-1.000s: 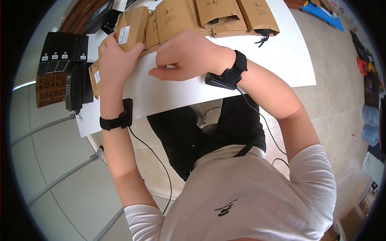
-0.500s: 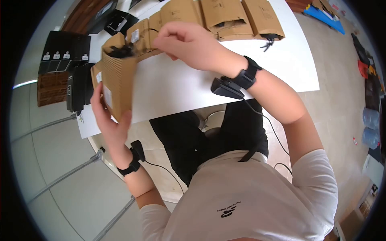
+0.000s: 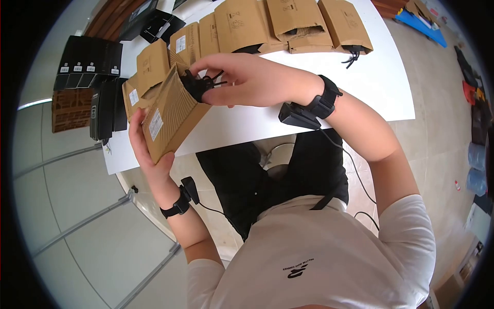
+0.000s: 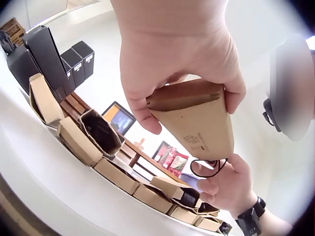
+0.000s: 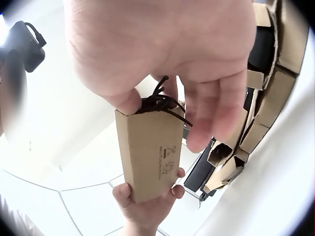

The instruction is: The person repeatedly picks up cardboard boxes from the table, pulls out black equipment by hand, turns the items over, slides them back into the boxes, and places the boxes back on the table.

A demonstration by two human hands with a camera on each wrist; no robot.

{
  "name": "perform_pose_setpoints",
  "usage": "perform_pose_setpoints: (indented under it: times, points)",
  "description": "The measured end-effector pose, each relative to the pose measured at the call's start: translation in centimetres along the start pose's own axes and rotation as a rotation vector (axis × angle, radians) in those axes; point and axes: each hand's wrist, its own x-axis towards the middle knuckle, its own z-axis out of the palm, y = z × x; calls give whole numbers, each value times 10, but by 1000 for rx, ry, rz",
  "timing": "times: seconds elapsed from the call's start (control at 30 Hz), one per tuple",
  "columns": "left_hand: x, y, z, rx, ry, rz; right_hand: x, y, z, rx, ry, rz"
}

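Observation:
My left hand [image 3: 156, 169] grips a brown cardboard box [image 3: 177, 121] by its lower end, thumb on one side and fingers on the other. The box is tilted over the table's front edge, its open end facing my right hand [image 3: 252, 80]. A bundle of black cable [image 5: 158, 103] sticks out of that opening. The right thumb and fingers curl around the bundle right at the rim, with loose cable ends poking out between them. In the left wrist view, a thin cable loop [image 4: 198, 170] hangs by the right fingers. What lies deeper in the box is hidden.
A row of brown boxes [image 3: 239, 23] lines the far side of the white table [image 3: 383, 77], some open with black contents showing. Another box [image 3: 153, 64] lies just beyond the held one. Black boxes [image 3: 88, 56] stand at the left.
The left hand has picked up the box from the row, drawn it nearer and turned its open end up. The right hand has moved to that opening and taken hold of the black cable.

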Motion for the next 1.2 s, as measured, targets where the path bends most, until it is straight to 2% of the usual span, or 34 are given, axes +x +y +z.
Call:
perform_pose_setpoints:
  times: [0.03,0.07,0.1,0.23,0.3,0.37,0.43,0.47,0.53,0.67,0.8,0.87,0.93,1.03,1.07,1.13,1.17,1.2]
  points:
    - [1,-1,3,-4,-5,-4,2,5,-1,-14,0,-54]
    - [2,-2,6,-84,94,-88,3,8,-1,-27,0,-106]
    - [3,-1,11,-165,193,-175,2,8,-1,-26,5,-96]
    - [5,8,20,-363,282,-257,0,2,-4,-108,-61,22]
    - [1,3,17,-381,145,-158,-1,-2,-6,-121,-91,56]
    - [-2,4,20,-388,154,-178,0,-6,-7,-64,-124,93]
    - [-4,-5,18,-344,44,15,1,-6,-6,-79,-120,93]
    - [-6,-7,17,-345,45,15,0,-5,-7,-94,-114,91]
    - [-7,-3,17,-456,221,-185,-1,-2,-7,-80,-62,66]
    - [-12,-10,2,-517,195,-83,4,6,-8,20,24,8]
    - [-13,-7,1,-493,164,-31,3,3,-4,146,-28,30]
    - [-13,0,8,-469,169,-3,2,-5,-1,364,-12,195]
    - [-8,21,22,-342,424,-175,3,-6,-3,321,-3,198]
    - [-8,22,23,-381,470,-187,6,-3,-9,279,34,184]
    - [-10,16,18,-380,476,-184,9,4,-11,346,84,148]
    - [-16,-6,2,-423,320,-39,11,5,-13,488,198,88]
    - [-18,-13,-4,-418,325,-37,11,5,-14,489,191,86]
    - [-20,-17,-8,-530,279,-26,11,6,-16,603,209,67]
